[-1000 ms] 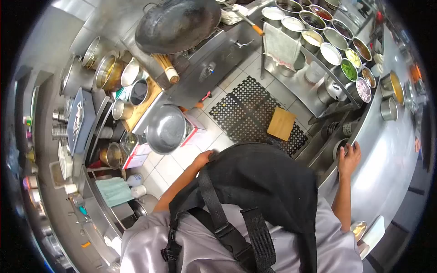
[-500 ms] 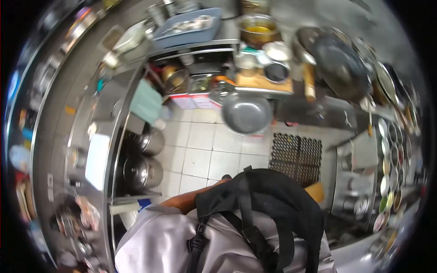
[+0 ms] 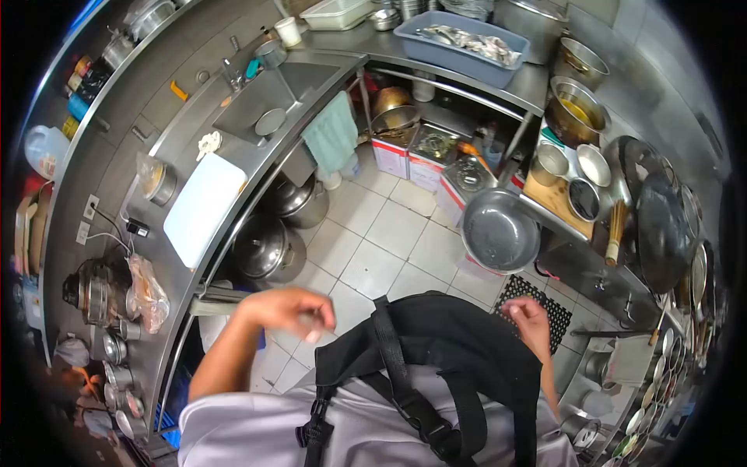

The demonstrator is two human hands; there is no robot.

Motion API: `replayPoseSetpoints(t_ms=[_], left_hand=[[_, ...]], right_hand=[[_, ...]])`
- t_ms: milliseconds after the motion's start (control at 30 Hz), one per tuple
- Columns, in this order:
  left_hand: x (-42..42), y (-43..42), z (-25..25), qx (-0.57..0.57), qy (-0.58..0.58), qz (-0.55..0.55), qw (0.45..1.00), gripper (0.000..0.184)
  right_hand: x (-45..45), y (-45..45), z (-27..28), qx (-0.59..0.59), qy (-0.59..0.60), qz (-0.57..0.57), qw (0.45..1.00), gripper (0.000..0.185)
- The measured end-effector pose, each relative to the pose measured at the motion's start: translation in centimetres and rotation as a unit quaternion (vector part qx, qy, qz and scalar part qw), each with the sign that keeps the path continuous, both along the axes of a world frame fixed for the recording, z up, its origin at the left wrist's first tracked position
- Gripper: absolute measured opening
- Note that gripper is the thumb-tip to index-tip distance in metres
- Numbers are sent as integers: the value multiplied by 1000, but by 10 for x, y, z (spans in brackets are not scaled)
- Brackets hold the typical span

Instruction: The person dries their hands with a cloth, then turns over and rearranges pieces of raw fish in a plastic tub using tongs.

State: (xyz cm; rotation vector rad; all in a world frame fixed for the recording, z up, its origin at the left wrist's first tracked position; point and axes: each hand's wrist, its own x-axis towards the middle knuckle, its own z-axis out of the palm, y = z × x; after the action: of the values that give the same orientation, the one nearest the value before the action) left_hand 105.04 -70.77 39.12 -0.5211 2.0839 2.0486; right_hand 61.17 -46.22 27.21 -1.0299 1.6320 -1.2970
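Note:
My left hand (image 3: pixel 292 313) is raised in front of my body at the left, above the tiled floor. Its fingers are loosely bent, with a gap between them, and nothing shows in them. At the right, my right hand (image 3: pixel 531 321) is held up beside the black bag (image 3: pixel 459 342) on my chest, over the black perforated mat (image 3: pixel 559 300). Its fingers curl in toward the thumb, and no object is visible in it. Neither hand touches a counter. Nearest to the right hand is a large grey metal bowl (image 3: pixel 500 231).
A steel counter at the left bears a white board (image 3: pixel 204 208), a sink (image 3: pixel 264 105) and bagged food (image 3: pixel 148 296). Lidded pots (image 3: pixel 268 249) stand below it. A blue-grey tub (image 3: pixel 461 48) sits at the back. Woks (image 3: pixel 665 226) and seasoning containers line the right.
The view has turned left, bringing the sink counter and white board closer to the middle. My right hand has left the pot at the right counter; my left hand has come up into full view.

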Motion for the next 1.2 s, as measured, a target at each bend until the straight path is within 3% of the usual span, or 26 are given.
replayPoseSetpoints(t_ms=[33, 67, 100, 167, 233, 333, 467, 600, 667, 700, 767, 867, 900, 933, 967, 1033, 1133, 1167, 1200], left_hand=[[4, 9, 22, 25, 38, -19, 999, 33], [6, 14, 40, 49, 76, -37, 995, 35], [6, 16, 51, 52, 75, -28, 995, 35], [4, 17, 61, -83, 41, -12, 996, 37], [11, 6, 52, -83, 45, 26, 995, 30], [19, -5, 40, -74, 22, 77, 994, 24], [17, -25, 39, -35, -24, 160, 986, 21], [-6, -63, 66, -52, -48, 204, 976, 16], [-27, -81, 82, -97, -80, 221, 967, 11], [-33, -88, 82, -99, -81, 233, 964, 11], [-43, -101, 79, -100, -119, 215, 964, 9], [-49, -115, 73, -70, -122, 229, 963, 5], [-43, -113, 56, -116, -142, 196, 963, 8], [-45, -103, 46, -122, -169, 242, 947, 12], [-39, -106, 45, -56, -294, 156, 941, 22], [5, -82, -11, -18, -228, 191, 955, 33], [-49, -167, 75, 43, -234, 277, 931, 29], [-24, -175, 34, -10, -223, 321, 920, 17], [-40, -201, 36, -84, -181, 296, 934, 13]], right_hand=[[11, -30, 63, -70, 56, 96, 991, 13], [26, -62, 111, -208, 29, 243, 947, 17], [41, -93, 148, -340, 0, 379, 861, 22], [70, -139, 198, -392, -38, 575, 717, 25], [99, -175, 221, -433, -45, 636, 637, 30], [113, -226, 222, -400, -158, 688, 585, 22], [101, -301, 234, -382, -213, 735, 518, 25], [61, -379, 293, -300, -130, 851, 411, 21], [31, -434, 297, -267, -115, 890, 350, 22], [10, -450, 284, -301, -48, 899, 316, 21], [0, -477, 260, -329, 16, 898, 292, 37], [38, -521, 211, -374, -177, 863, 291, 44], [55, -530, 195, -382, -248, 841, 292, 45], [69, -534, 190, -355, -249, 847, 307, 39], [83, -540, 186, -329, -248, 850, 327, 35], [100, -560, 168, -347, -228, 829, 375, 30], [87, -594, 159, -328, -244, 815, 411, 32], [80, -598, 156, -329, -242, 805, 430, 32], [75, -599, 154, -337, -248, 796, 438, 30]])
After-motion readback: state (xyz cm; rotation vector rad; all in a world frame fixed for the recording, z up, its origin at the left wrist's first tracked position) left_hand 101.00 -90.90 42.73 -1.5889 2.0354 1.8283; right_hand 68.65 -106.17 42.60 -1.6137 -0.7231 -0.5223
